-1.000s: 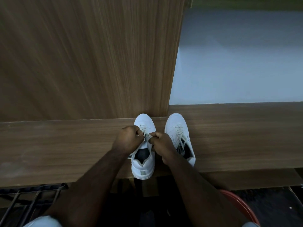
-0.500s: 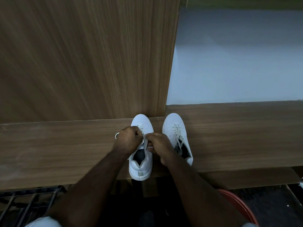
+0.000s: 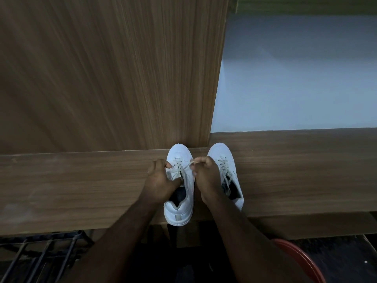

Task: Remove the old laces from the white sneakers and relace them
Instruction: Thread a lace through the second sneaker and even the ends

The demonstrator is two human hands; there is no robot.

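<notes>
Two white sneakers stand side by side on a wooden shelf [image 3: 81, 184], toes against the back panel. The left sneaker [image 3: 179, 209] has its heel over the shelf's front edge. Its white lace [image 3: 184, 167] runs taut across the upper eyelets between my hands. My left hand [image 3: 161, 180] pinches one lace end at the sneaker's left side. My right hand [image 3: 204, 174] pinches the other end between the two shoes. The right sneaker [image 3: 226, 160] is laced, with loose ends hanging into its opening, partly behind my right wrist.
A tall wooden panel [image 3: 102, 78] rises behind the shelf on the left, a pale wall [image 3: 295, 78] to its right. A black metal rack [image 3: 40, 256] sits below left. A red round rim [image 3: 302, 260] shows at the lower right on the dark floor.
My hands have moved apart, from touching over the tongue to either side of the left sneaker. The lace is drawn out taut between them.
</notes>
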